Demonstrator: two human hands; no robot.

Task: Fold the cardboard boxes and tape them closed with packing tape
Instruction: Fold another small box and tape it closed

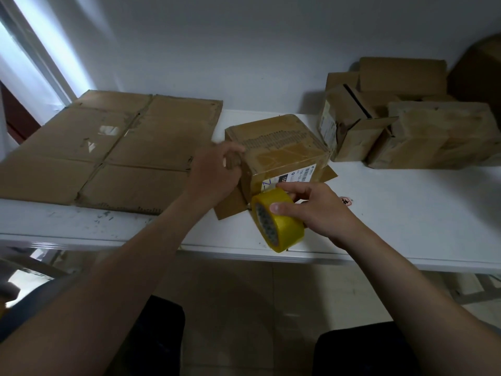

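**Tape roll meeting the box at the counter's front edge**

A small cardboard box (pixel 276 147) is standing on the white counter (pixel 406 213), a little right of the middle. Its taped top is facing up and a white shipping label (pixel 298 175) is showing on its near side. Two loose bottom flaps (pixel 230 207) are splaying out flat on the counter beneath it.

The left hand (pixel 214 172) is reaching in from the left and holding the box by its left side. Its fingers are curling against that face just under the top edge; motion blur is hiding the exact fingertip contact.

The right hand (pixel 317 210) is gripping a yellow roll of packing tape (pixel 282 226), with the thumb (pixel 279 207) pressing on the outer band and the other fingers wrapping round the far side. The roll is standing on edge, its open core facing left. It is sitting just in front of the box's near lower corner, below the label, touching or almost touching the cardboard. The box is lying directly between the two hands, nearer to the person than anything else on the counter.

A large flattened cardboard sheet (pixel 113 147) is lying on the left part of the counter, just beside the left hand. A pile of worn boxes (pixel 406 126) is crowding the far right against the wall, well apart from both hands.
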